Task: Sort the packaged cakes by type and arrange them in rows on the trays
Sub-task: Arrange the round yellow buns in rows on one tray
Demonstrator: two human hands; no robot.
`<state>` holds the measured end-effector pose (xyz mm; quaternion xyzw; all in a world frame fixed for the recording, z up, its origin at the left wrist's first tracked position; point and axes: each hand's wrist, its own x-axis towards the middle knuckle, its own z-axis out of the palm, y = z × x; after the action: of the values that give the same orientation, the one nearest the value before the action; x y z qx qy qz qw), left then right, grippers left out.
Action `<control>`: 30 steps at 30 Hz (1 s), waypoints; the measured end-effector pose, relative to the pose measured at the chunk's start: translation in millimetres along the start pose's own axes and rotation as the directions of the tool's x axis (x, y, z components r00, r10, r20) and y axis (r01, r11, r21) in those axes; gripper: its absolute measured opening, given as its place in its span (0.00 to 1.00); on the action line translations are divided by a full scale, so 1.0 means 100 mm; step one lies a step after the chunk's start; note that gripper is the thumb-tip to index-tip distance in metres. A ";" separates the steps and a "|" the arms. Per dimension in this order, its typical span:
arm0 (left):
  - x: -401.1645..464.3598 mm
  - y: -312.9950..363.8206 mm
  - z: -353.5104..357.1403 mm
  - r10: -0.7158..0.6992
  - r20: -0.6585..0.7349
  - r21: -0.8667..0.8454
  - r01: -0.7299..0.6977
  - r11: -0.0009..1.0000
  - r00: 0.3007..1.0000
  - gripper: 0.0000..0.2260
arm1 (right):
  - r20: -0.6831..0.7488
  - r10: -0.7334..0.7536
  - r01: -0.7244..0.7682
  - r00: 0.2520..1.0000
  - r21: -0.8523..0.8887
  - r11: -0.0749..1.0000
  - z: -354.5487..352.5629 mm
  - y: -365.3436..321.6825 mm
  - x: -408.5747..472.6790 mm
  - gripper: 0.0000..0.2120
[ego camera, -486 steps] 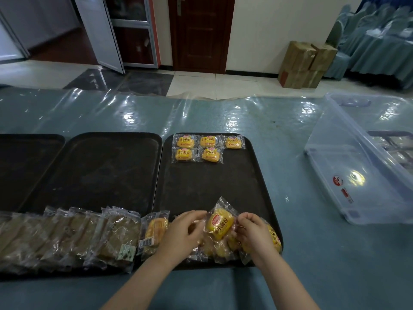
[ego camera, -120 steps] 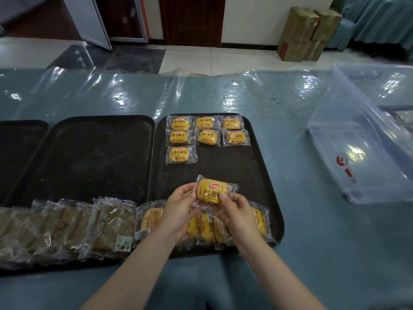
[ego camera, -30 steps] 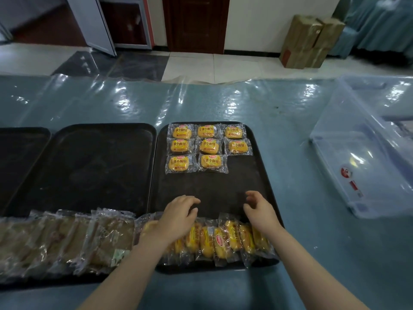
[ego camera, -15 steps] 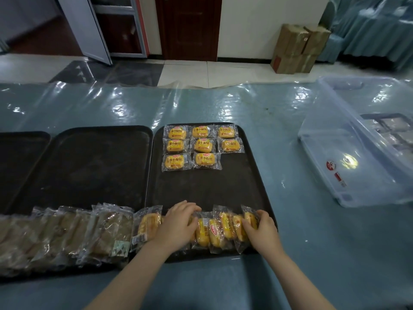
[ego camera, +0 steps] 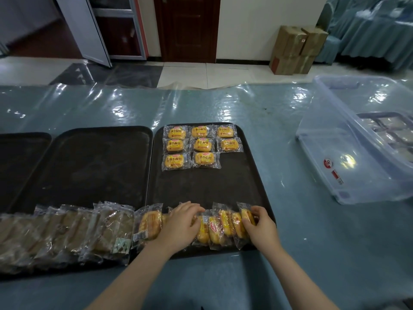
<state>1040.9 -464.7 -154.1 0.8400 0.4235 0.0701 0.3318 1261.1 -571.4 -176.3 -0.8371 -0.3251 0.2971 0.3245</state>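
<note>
Yellow cakes, unsorted: a leaning file of packets standing on edge along the near rim of the right tray; the file runs left to right, each packet's flat face turned sideways.
End packet: the rightmost one lies directly under the right hand, whose fingers curl over its top edge and appear to pinch it.
Left hand: the left hand lies palm down on the left part of the file, fingers loosely bent over the packets; whether it actually grips one I cannot tell.
Nearer hand: the right, for the end packet; judged, it lifts next.
Open slot: the laid-out grid at the tray's far end has three, three and two; the gap is at the right of the third row, straight ahead of the right hand.
Packet axis: laid packets sit long side left to right, print upward.
Writing: red oval logo, too small to read; yellow label reads 小面包.
Brown cakes: a second leaning file across the near edge of the middle tray, left of the hands.
Table: blue table under clear sheeting.
Bin: clear bin to the right, red sticker, text unreadable.
</note>
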 end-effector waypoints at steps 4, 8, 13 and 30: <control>0.01 0.06 -0.03 0.001 0.000 -0.030 -0.001 1.000 1.000 0.16 | -0.028 -0.049 0.050 0.998 0.011 0.999 -0.01 -0.12 -0.02 0.22; 0.03 0.09 -0.05 -0.019 0.014 -0.083 0.020 0.996 1.000 0.16 | -0.030 -0.128 0.129 0.991 0.021 0.991 0.00 -0.27 -0.04 0.23; 0.05 0.16 -0.09 -0.090 0.030 -0.247 0.094 0.964 0.996 0.15 | 0.008 -0.267 0.267 0.964 -0.018 0.964 0.06 -0.45 -0.10 0.23; 0.04 0.26 -0.17 -0.255 0.061 -0.701 0.223 0.677 0.965 0.08 | 0.266 -0.611 0.650 0.745 -0.084 0.756 0.22 -0.73 -0.31 0.25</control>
<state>1053.4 -464.3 -125.9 0.5863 0.4776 0.1991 0.6233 1200.8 -544.5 -127.2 -0.6632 -0.6478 0.2319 0.2945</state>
